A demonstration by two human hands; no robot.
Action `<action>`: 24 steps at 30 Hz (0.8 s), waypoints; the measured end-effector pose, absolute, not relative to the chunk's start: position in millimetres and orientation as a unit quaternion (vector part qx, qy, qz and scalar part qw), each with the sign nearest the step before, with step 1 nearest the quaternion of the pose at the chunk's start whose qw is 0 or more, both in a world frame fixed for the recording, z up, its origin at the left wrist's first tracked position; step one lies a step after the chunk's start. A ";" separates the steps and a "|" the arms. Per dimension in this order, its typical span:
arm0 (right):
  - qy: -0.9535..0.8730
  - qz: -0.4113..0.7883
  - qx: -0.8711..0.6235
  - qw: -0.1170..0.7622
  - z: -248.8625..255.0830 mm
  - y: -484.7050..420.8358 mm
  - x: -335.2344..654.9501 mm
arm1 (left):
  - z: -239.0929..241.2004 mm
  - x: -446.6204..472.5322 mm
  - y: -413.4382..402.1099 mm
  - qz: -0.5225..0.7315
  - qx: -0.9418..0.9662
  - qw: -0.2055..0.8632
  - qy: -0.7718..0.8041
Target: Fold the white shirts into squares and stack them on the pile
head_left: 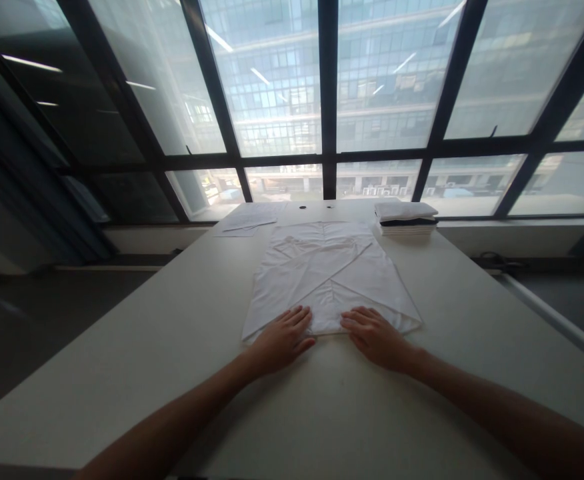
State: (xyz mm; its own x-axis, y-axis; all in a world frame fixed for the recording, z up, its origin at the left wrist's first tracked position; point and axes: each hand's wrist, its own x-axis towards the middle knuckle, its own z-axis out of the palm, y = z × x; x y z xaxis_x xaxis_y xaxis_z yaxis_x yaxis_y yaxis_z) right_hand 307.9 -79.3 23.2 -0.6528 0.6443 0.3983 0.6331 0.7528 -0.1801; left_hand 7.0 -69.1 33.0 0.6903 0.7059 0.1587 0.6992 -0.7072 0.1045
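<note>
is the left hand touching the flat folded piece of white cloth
Touching. The head view shows the left hand laid flat, its fingers resting over the near part of the flat folded white cloth.

Passage across tabletop (157,340) left of the white cloth (322,267), folded stack (406,219) an obstacle at far right.

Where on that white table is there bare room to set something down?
The white table has bare stretches left of the white cloth, nearer than the papers, and right of it, nearer than the folded stack. The middle is crowded: the left hand and right hand rest at the cloth's near edge.
</note>
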 end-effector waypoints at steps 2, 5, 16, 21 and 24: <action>-0.914 0.013 -0.350 0.203 31.0 -83.0 303.0 | 34.8 8.6 -70.5 0.088 0.920 0.011 0.382; -0.909 -0.003 -0.383 0.166 44.0 -89.0 296.6 | 41.3 14.0 -75.3 0.074 0.923 0.005 0.378; -0.876 -0.111 -0.467 0.048 42.3 -103.0 322.6 | 49.0 69.3 -125.2 0.071 0.948 0.064 0.302; -0.846 -0.101 -0.524 -0.007 44.3 -111.9 334.8 | 54.8 95.7 -129.6 0.079 0.962 0.111 0.236; -0.785 -0.091 -0.612 -0.032 48.3 -105.4 341.0 | 73.6 98.4 -92.8 0.082 0.966 0.178 0.168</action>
